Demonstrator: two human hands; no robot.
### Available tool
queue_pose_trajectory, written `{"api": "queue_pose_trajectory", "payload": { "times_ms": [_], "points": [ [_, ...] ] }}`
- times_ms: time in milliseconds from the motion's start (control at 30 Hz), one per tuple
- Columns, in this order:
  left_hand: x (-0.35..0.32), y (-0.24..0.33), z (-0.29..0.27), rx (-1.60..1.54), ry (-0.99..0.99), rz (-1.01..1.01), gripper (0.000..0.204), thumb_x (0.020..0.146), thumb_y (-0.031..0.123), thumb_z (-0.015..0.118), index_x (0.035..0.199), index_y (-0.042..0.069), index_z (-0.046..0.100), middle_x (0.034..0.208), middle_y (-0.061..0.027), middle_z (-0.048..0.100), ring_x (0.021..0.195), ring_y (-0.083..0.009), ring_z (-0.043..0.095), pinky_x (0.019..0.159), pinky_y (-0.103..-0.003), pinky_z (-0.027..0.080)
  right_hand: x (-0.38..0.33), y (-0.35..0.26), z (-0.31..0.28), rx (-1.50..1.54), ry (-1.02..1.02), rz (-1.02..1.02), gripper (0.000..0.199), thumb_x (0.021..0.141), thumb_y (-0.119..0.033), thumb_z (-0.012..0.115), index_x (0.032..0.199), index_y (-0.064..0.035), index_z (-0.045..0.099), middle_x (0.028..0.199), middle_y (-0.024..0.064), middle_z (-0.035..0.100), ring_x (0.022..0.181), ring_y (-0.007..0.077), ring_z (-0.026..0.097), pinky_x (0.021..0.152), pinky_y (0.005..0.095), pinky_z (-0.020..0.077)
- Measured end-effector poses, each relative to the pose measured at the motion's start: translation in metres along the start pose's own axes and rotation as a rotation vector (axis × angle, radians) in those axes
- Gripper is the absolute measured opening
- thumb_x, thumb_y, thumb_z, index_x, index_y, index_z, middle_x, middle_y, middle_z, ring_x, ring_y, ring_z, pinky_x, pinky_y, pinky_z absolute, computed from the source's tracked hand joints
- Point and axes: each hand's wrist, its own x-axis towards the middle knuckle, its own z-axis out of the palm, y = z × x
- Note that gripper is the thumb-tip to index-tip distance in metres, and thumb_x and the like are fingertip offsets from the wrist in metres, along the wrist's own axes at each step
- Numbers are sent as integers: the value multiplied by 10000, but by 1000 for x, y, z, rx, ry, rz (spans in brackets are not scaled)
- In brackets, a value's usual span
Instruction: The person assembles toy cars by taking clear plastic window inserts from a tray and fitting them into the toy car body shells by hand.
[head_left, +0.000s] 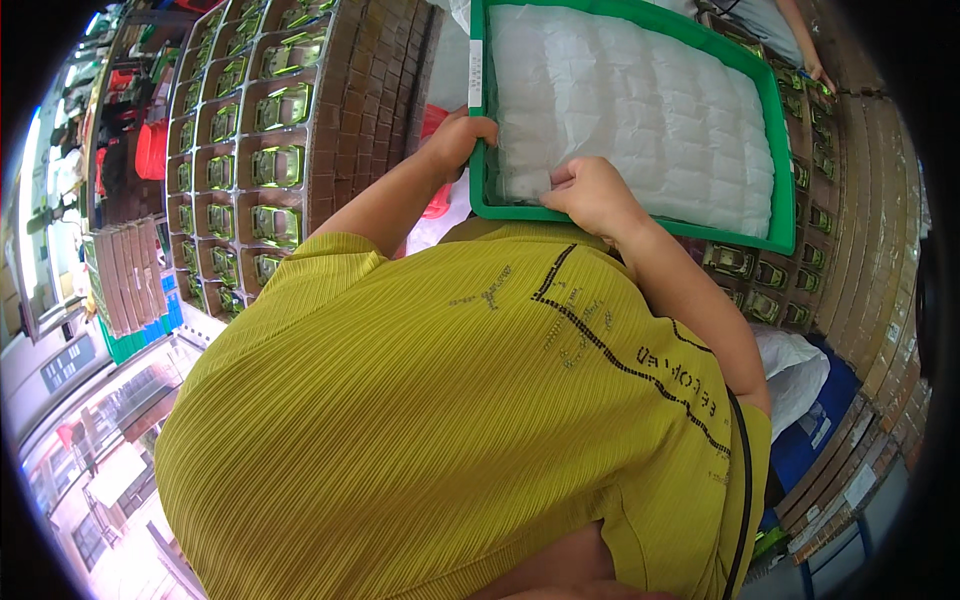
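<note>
A shallow green tray (783,200) lies ahead of me, its near side close to my body. A white translucent sheet (630,100), wrinkled and bulging in a grid of rows, covers its inside. My left hand (465,143) is closed over the tray's left rim, fingertips on the inner side. At the near edge, close to the near left corner, my right hand (598,197) pinches the edge of the white sheet. The right fingertips are partly hidden by the hand itself.
To the left, a compartment tray (250,140) holds many green metallic parts on a tall stack. More such parts (765,270) lie in trays under and right of the green tray, beside stacked brown trays (880,200). Another person's hand (822,78) is at the far right.
</note>
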Motion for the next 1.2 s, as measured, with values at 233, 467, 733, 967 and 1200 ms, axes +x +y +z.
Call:
{"api": "queue_pose_trajectory", "payload": {
  "times_ms": [233,467,733,967,1200],
  "points": [
    [7,-7,-5,-9,-7,8,261,639,43,548,899,18,536,759,-61,515,664,-181,505,578,-298,417,-3,0,4,-68,51,-64,423,684,-286,712,963,22,638,887,179,658,824,305,635,748,370,488],
    [-3,2,2,25,-3,0,286,640,46,541,923,9,540,765,-66,525,663,-183,517,588,-303,431,-9,-12,7,-84,138,-75,438,722,-237,741,1003,63,590,865,127,645,795,204,624,730,306,494],
    [1,-1,-1,-2,-7,0,318,643,36,540,959,1,543,782,-74,539,674,-189,532,591,-308,440,-5,-7,12,-77,154,-116,412,714,-199,748,1009,38,583,852,101,637,788,190,617,727,303,493],
    [0,0,0,-14,-8,7,355,642,37,543,995,6,537,802,-75,548,704,-200,541,619,-312,444,-8,-8,10,-62,135,-195,389,690,-149,750,1015,-10,590,779,49,599,718,152,575,677,284,478],
    [5,-4,-4,-4,-15,-5,378,632,41,554,1009,15,543,824,-80,553,731,-207,542,637,-319,446,-4,-8,4,-35,92,-157,399,700,-122,730,1064,-27,597,762,44,598,700,147,569,665,284,470]
  ]
}}
